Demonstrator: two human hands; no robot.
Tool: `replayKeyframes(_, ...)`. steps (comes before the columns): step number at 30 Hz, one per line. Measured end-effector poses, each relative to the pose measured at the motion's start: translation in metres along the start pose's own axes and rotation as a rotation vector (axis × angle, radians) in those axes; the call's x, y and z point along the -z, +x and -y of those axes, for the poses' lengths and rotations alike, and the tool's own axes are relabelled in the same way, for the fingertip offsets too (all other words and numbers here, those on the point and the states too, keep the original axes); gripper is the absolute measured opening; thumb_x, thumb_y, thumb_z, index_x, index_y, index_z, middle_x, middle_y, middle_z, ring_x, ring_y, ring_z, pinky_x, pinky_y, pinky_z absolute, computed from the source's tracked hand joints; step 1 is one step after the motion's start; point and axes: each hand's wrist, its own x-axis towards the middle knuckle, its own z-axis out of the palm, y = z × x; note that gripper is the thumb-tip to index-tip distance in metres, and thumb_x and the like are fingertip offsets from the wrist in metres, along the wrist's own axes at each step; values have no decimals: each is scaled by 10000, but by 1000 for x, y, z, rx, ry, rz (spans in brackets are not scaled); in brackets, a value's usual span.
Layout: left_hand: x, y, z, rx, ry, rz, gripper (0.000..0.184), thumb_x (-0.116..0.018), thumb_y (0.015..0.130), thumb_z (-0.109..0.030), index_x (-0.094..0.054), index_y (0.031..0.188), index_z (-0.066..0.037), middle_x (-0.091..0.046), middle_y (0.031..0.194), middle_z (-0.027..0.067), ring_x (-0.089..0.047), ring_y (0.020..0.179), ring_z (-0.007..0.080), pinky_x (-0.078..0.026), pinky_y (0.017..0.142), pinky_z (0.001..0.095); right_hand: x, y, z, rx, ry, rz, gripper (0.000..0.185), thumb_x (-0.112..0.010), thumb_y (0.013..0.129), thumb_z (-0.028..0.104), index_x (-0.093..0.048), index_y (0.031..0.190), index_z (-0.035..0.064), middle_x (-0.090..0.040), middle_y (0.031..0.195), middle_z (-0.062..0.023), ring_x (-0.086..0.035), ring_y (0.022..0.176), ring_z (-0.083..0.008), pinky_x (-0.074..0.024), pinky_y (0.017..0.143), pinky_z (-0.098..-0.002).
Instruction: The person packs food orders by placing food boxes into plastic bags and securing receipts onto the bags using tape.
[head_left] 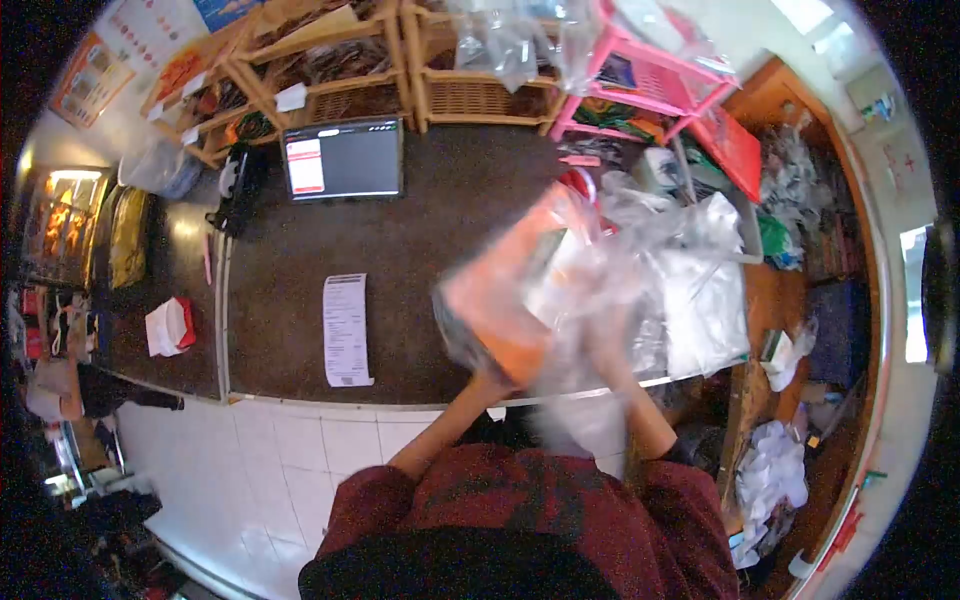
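An orange and white package [505, 285], blurred by motion, is tilted above the dark counter with clear plastic around its edges. My left hand [490, 384] grips its lower end; the package covers most of the fingers. My right hand [606, 352] is beside it, smeared and partly behind a filmy clear plastic bag [580, 400] that hangs over the counter's front edge. Whether those fingers are closed on the bag cannot be made out. Right of that hand lies a stack of clear plastic bags [706, 310].
A printed receipt [346, 330] lies on the counter [275, 265], with a tablet screen [343, 160] behind it. Wicker shelves [480, 95] and a pink rack [650, 85] line the back. Farther left is a red and white packet [170, 327]. Crumpled bags [770, 475] fill the right side.
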Motion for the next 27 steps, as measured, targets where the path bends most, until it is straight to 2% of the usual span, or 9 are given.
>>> replayKeyframes(5, -17, 28, -25, -273, 229, -65, 478, -360, 898, -408, -451, 1161, -19, -504, 1149, 82, -483, 1043, 190, -367, 916, 328, -44, -15, 17, 288, -110, 262, 256, -527, 637, 126, -587, 821, -41, -509, 1010, -166, -427, 1027, -316, -341, 869, -429)
replayKeyframes(9, -37, 76, -51, -83, 881, 402, 477, -329, 919, -355, -395, 1237, -5, -464, 1209, 132, -450, 1109, 212, -328, 965, 328, -69, -27, 18, 314, -14, 342, 306, -530, 645, 130, -566, 909, -20, -473, 1111, -178, -366, 1103, -323, -285, 927, -435)
replayKeyframes(11, -72, 61, -50, -793, 1900, 400, 402, -342, 926, -255, -376, 1260, -33, -457, 1226, 122, -448, 1102, 197, -332, 958, 300, -93, -41, 16, 213, 177, 343, 354, -535, 661, 142, -534, 984, -2, -461, 1143, -174, -340, 1137, -319, -259, 954, -423)
replayKeyframes(12, -119, 23, -35, -540, 1142, 128, 384, -405, 902, -195, -387, 1250, -33, -441, 1245, 123, -430, 1129, 199, -310, 972, 304, -109, -51, 15, 141, 320, 332, 381, -538, 669, 147, -518, 1022, 7, -454, 1159, -172, -326, 1154, -316, -247, 968, -416)
replayKeyframes(16, -55, 8, -45, -673, 1703, 12, 502, -431, 828, 0, -295, 1306, -71, -429, 1224, 153, -468, 1086, 236, -349, 945, 335, -181, -73, 7, -144, 986, 247, 499, -548, 700, 170, -454, 1174, 42, -429, 1223, -164, -273, 1222, -307, -196, 1022, -392)
replayKeyframes(19, -63, 0, -59, -309, 1378, 124, 654, -509, 751, 31, -253, 1338, -102, -427, 1210, 135, -488, 1042, 231, -365, 921, 326, -183, -58, 23, -222, 1216, 263, 574, -577, 716, 199, -397, 1242, 57, -369, 1269, -181, -253, 1228, -353, -209, 1020, -407)
replayKeyframes(22, -76, -2, -56, -372, 1736, 86, 767, -559, 671, 45, -237, 1350, -110, -478, 1132, 116, -493, 1021, 228, -370, 891, 318, -180, -41, 23, -230, 1352, 285, 623, -604, 724, 223, -356, 1273, 63, -314, 1299, -200, -246, 1217, -400, -235, 1005, -429)
replayKeyframes(25, -65, 5, -54, -342, 1873, 4, 575, -518, 728, -75, -328, 1271, -81, -493, 1119, 136, -491, 1014, 265, -369, 892, 354, -164, -29, 3, 209, 586, 141, 704, -613, 725, 307, -301, 1311, 74, -207, 1356, -234, -170, 1261, -400, -207, 1029, -415)
replayKeyframes(27, -38, 14, -48, -234, 1868, -198, 418, -441, 832, -340, -480, 1106, -28, -488, 1154, 186, -472, 1071, 288, -349, 923, 375, -90, -3, -32, 140, 502, 695, 607, -603, 731, 349, -402, 1242, 89, -240, 1356, -204, -251, 1226, -396, -242, 1008, -429)
